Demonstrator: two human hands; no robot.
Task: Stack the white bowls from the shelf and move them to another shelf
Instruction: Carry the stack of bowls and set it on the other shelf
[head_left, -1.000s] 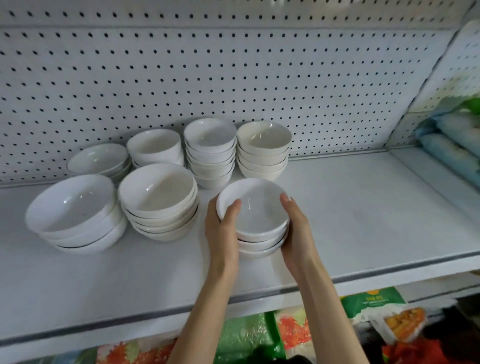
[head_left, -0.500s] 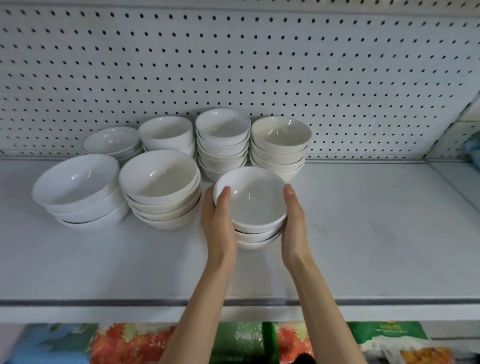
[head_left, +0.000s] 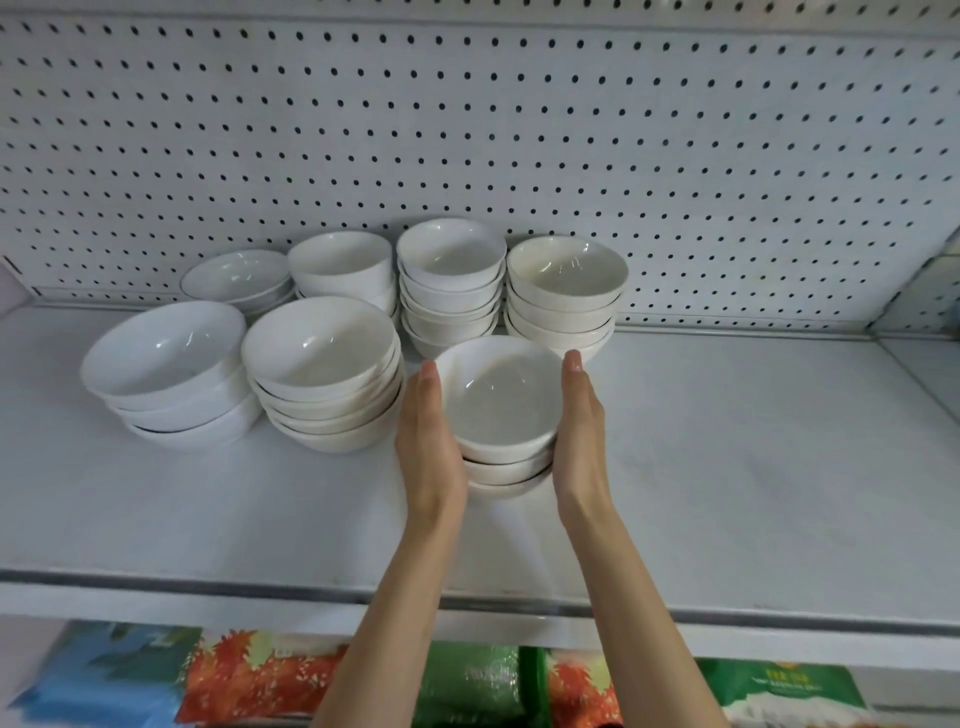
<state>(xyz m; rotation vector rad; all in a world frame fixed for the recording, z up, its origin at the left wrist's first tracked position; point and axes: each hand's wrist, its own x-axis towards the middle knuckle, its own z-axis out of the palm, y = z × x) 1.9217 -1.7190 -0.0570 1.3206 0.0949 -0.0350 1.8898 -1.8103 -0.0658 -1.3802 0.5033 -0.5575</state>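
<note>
Head view. Looking down onto a white shelf (head_left: 727, 467) backed by pegboard (head_left: 519, 130). Near the middle, a stack (head_left: 501, 421) of three small white bowls, upright, rims about level. Clasped from both sides: left hand (head_left: 428, 431) flat against its left wall, right hand (head_left: 582, 431) flat against its right, fingers straight and together, pointing far, palms facing each other. No curling over the rim to be seen.

Dead ahead and squarely between the two hands, neither one nearer than the other. Long axis vertical, so probably best kept plumb in any lift or slide, to spare the top bowl a slip.

Tight on two sides: a wide stack (head_left: 322, 374) just left of the left hand, almost at its back; a tall stack (head_left: 452, 291) and a cream stack (head_left: 566, 296) just beyond the fingertips, against the pegboard. Bare shelf only to the right and to the near edge, hence likely the free way out. Further left, a big stack (head_left: 166, 374), well apart from the hands.

Hidden: both thumbs, and the flanks of the lower bowls behind the palms. Cannot tell whether the bottom bowl sits on the shelf or hangs just above it. Cut off at the lower edge: both forearms, and coloured packets (head_left: 260, 675) on the level below, print too blurred to read.
</note>
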